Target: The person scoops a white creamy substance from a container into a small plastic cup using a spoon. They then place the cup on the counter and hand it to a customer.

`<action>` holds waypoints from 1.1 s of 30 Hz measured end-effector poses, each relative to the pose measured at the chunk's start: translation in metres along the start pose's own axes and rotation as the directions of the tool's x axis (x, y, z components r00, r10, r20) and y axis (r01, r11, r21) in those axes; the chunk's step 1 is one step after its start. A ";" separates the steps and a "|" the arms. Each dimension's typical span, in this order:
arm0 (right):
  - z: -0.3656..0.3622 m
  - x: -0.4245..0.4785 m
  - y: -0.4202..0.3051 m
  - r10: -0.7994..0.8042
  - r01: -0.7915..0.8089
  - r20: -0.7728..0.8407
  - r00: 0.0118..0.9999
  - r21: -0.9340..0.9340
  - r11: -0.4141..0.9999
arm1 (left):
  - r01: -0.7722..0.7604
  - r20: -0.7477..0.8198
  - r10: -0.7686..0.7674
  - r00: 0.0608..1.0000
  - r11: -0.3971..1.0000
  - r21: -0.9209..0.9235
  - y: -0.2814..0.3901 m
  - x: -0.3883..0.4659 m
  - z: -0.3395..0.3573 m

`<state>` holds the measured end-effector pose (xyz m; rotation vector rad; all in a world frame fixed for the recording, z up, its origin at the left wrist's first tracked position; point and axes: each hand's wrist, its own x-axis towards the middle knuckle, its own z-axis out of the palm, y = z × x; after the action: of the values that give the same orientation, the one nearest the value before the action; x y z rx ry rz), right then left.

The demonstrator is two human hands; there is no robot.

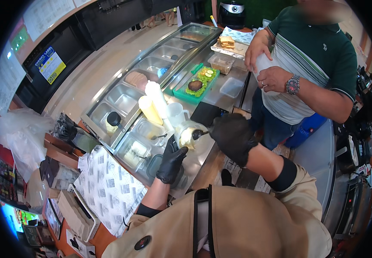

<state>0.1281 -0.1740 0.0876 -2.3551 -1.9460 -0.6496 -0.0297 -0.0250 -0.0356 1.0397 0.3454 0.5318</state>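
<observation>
My left hand (pixel 172 161), in a black glove, steadies a clear plastic tub at its near left side. Inside the tub is a pale creamy mass (pixel 187 136). From the right, my gloved right hand (pixel 234 137) grips a black spoon (pixel 199 133), its bowl dipped into the cream. A clear measuring jug (pixel 176 113), a yellow squeeze bottle (pixel 150 110) and a white squeeze bottle (pixel 156 96) stand just beyond the tub. Beside my left hand are a clear tub with white contents (pixel 133 153) and another lidded-looking tub (pixel 148 130).
A green cutting board (pixel 180 93) bears lettuce, a browned patty (pixel 195 85) and sliced toppings. Stainless-steel pans (pixel 124 96) line the far side. A black kitchen scale (pixel 207 113) lies ahead. At right, another person (pixel 302 71) holds a pale translucent item. Printed paper (pixel 108 188) covers the left.
</observation>
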 end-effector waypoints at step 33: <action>0.045 -0.028 -0.012 -0.119 0.097 0.065 0.991 0.276 0.956 | 0.171 0.131 -0.172 0.976 0.985 0.014 -0.014 0.006 -0.003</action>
<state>0.1268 -0.1854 0.0350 -2.1533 -2.0557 -0.2687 -0.0232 -0.0251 -0.0499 1.0315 0.3156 0.3059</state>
